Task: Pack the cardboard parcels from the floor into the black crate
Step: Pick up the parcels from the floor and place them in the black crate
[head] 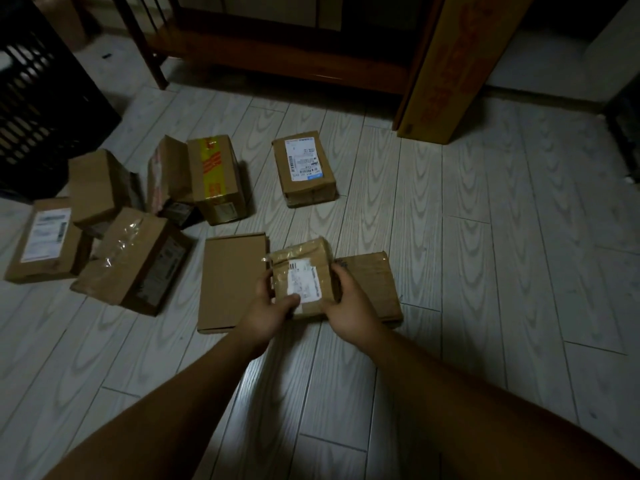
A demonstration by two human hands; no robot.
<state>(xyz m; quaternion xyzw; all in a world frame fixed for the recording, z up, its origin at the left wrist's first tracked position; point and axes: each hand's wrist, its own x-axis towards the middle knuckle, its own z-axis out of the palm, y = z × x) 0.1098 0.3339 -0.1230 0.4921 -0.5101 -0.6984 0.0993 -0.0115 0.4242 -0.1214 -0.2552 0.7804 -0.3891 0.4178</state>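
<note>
A small taped cardboard parcel [302,271] with a white label sits in the middle of the floor, gripped on both sides by my left hand [268,308] and my right hand [349,303]. It rests over two flat parcels, one to its left [230,278] and one to its right [372,282]. The black crate [38,109] stands at the far left. Several more parcels lie near it, among them one with yellow tape [216,178] and one with a large white label [304,168].
A wooden furniture frame [277,53] runs along the back. A tall yellow-brown carton [450,67] leans upright at the back right. A dark object [623,133] sits at the right edge. Pale wood-grain floor planks [502,254] stretch to the right.
</note>
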